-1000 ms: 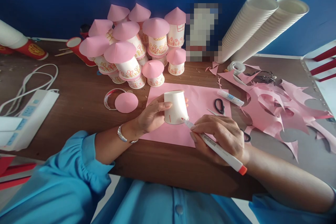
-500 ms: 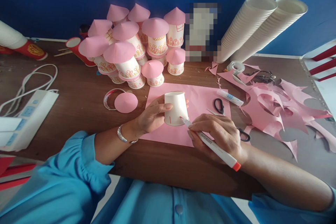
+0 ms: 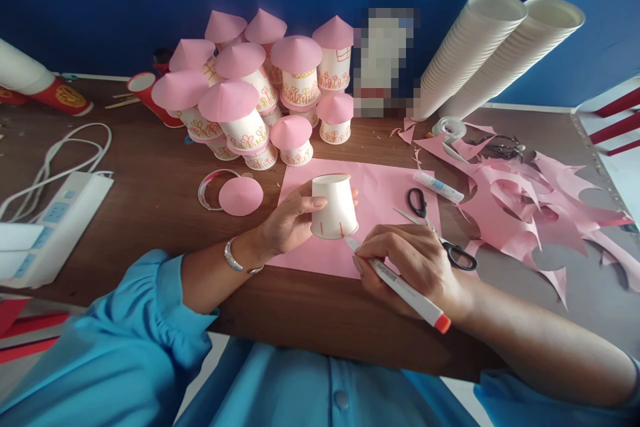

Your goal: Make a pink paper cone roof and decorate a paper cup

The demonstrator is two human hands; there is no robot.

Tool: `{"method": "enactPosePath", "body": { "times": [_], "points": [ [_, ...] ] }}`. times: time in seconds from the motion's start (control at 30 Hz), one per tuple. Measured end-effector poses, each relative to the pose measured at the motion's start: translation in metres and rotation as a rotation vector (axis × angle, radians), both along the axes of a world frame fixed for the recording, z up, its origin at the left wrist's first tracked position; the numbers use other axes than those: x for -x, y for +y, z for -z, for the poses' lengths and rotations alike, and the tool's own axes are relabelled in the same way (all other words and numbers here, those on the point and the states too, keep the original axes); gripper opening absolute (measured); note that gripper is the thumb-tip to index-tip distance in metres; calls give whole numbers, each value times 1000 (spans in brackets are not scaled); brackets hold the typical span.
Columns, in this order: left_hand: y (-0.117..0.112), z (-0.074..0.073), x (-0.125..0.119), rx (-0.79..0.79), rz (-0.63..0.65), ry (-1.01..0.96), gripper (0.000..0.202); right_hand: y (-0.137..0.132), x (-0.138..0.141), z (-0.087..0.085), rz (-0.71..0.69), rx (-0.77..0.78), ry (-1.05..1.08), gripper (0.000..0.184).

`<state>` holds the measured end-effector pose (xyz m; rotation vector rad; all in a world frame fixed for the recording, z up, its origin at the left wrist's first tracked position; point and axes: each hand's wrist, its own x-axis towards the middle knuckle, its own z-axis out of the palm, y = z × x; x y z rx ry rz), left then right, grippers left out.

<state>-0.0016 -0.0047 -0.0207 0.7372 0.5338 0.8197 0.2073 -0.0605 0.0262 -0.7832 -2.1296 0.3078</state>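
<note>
My left hand [image 3: 287, 220] grips an upturned white paper cup [image 3: 333, 205] that stands on a pink paper sheet [image 3: 385, 190]. Thin red lines are drawn near the cup's lower rim. My right hand [image 3: 415, 263] holds a white marker [image 3: 400, 285] with an orange end cap, its tip touching the cup's lower right edge. Both sleeves are blue.
A cluster of decorated cups with pink cone roofs [image 3: 255, 90] stands behind. A loose pink cone [image 3: 241, 195] lies to the left by a tape ring. Scissors [image 3: 433, 227], a glue stick [image 3: 439, 186], pink offcuts [image 3: 540, 193], two stacks of cups [image 3: 495, 47], and a power strip [image 3: 55, 220] surround.
My right hand has shifted slightly left and down, and the marker tip has moved along the cup's lower edge. More red line shows at the cup's base.
</note>
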Motion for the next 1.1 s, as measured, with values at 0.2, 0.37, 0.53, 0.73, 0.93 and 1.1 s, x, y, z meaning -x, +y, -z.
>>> {"method": "enactPosePath", "body": {
  "times": [0.2,0.37,0.53,0.73,0.93,1.1],
  "points": [
    [-1,1,-1,-19,-1,25,58,0,0,1,-17,26,-9,22],
    [-2,0,-2,-3,-29,65,60,1,-3,-3,-114,8,38,18],
    [0,-4,1,6,-41,29,63,2,-6,-4,-115,-33,90,19],
    [3,-3,2,8,-10,-7,50,2,-8,-3,-102,-56,88,21],
    [3,1,0,1,-20,15,50,3,-7,-1,-43,-69,68,22],
    [2,1,0,-18,-21,30,49,3,-6,2,-35,-77,58,23]
  ]
}}
